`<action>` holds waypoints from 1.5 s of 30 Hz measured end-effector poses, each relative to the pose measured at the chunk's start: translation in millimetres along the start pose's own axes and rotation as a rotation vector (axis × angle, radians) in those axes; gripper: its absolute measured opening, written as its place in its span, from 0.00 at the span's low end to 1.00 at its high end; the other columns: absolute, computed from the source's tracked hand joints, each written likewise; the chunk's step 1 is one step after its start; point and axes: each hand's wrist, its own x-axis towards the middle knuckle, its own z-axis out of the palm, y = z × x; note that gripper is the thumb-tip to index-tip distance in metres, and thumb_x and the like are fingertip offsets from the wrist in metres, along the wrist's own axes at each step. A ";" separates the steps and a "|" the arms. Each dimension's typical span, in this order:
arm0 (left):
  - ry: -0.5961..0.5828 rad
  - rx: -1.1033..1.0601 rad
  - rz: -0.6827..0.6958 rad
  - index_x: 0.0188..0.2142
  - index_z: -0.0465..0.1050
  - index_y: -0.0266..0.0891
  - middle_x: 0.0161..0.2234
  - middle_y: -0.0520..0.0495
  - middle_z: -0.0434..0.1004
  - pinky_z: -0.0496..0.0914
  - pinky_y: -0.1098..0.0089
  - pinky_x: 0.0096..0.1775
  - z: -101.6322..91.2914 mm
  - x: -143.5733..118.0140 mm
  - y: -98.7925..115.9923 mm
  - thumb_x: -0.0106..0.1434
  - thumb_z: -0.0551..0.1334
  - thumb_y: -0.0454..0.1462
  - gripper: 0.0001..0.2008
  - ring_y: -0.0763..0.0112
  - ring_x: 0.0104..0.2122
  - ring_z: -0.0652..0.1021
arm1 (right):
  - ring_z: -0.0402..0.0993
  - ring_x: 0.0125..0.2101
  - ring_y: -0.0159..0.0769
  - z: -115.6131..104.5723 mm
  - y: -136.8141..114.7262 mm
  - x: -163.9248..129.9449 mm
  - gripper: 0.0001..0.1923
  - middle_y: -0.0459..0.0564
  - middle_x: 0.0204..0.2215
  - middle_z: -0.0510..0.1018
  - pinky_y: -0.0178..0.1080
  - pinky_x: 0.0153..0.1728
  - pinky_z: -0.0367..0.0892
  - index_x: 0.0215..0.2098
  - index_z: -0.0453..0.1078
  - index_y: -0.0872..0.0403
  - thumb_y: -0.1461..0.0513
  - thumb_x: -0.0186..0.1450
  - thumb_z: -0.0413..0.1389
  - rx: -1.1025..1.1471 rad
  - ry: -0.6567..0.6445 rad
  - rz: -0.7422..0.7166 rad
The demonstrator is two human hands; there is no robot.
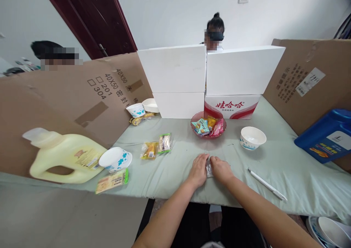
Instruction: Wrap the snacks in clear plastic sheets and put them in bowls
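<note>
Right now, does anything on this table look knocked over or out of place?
Yes. The yellow detergent jug lies on its side at the table's left, and a white bowl next to it is tipped over on its edge.

Between the left hand [197, 170] and the right hand [221, 170] lies a glossy clear plastic packet [208, 168], on matt pale green cloth [274, 160]. Beyond them stands a shiny red translucent bowl [208, 134].

Bright, even indoor light, soft shadows; wide-angle bending at edges, sharp centre.
</note>
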 end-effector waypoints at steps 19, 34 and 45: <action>-0.039 0.119 0.015 0.38 0.70 0.41 0.44 0.45 0.71 0.63 0.56 0.52 -11.5 -0.9 19.7 0.56 0.60 0.30 0.10 0.58 0.50 0.67 | 0.69 0.48 0.45 -19.5 42.3 -7.4 0.11 0.60 0.44 0.74 0.47 0.48 0.65 0.45 0.69 0.57 0.65 0.67 0.48 -0.053 0.312 -0.105; 0.177 0.008 -0.038 0.34 0.68 0.40 0.36 0.46 0.71 0.68 0.58 0.46 -9.3 -2.2 0.0 0.57 0.55 0.28 0.08 0.61 0.42 0.70 | 0.72 0.39 0.36 1.0 34.4 -38.0 0.07 0.50 0.39 0.77 0.38 0.41 0.68 0.38 0.71 0.53 0.68 0.65 0.53 -0.042 0.246 -0.443; 0.110 0.134 -0.132 0.31 0.69 0.40 0.36 0.47 0.70 0.67 0.57 0.44 -7.3 2.7 12.6 0.57 0.55 0.29 0.06 0.59 0.41 0.70 | 0.67 0.49 0.45 -123.4 170.9 30.8 0.12 0.58 0.47 0.73 0.49 0.48 0.65 0.44 0.72 0.57 0.62 0.69 0.49 -0.163 0.163 0.231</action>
